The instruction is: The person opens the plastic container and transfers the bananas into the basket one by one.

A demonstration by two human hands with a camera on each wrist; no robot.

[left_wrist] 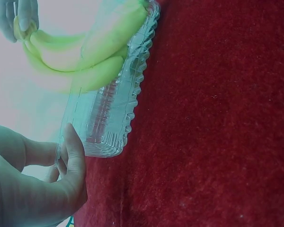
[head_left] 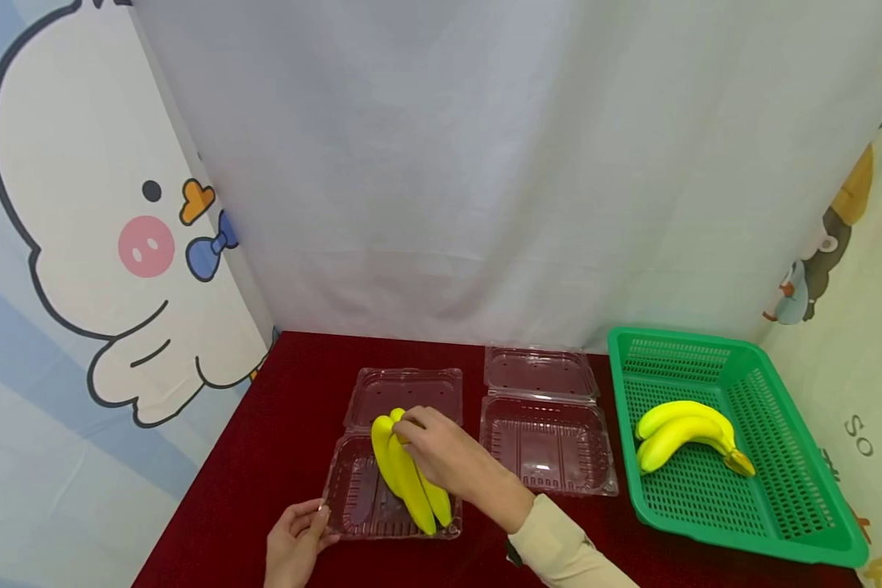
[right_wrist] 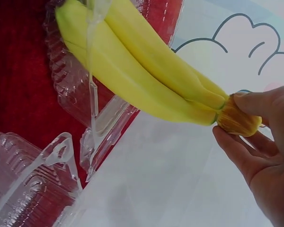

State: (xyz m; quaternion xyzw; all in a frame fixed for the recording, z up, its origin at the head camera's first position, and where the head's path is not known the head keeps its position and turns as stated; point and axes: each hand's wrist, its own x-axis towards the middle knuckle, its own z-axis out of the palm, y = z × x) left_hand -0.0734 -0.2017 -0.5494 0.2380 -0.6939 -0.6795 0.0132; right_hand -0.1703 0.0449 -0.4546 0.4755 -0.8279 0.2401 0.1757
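Note:
My right hand [head_left: 441, 453] pinches the brown stem end of a yellow banana bunch [right_wrist: 146, 71] between thumb and fingers. The bunch slants over the left clear plastic clamshell container [head_left: 353, 490], its tips lower, towards the near right corner. In the right wrist view the stem end is raised above the container. At the near left corner, my left hand [head_left: 297, 539] pinches the container's rim between thumb and fingers, as the left wrist view shows too. The container's lid [head_left: 412, 396] lies folded back behind it. Part of the bunch is hidden by my right hand.
A second clear clamshell container [head_left: 547, 441] sits opened to the right on the dark red cloth [head_left: 265, 441]. Further right stands a green plastic basket [head_left: 750, 535] with another banana bunch [head_left: 683, 429] in it. A pale curtain [head_left: 426, 180] hangs behind the table.

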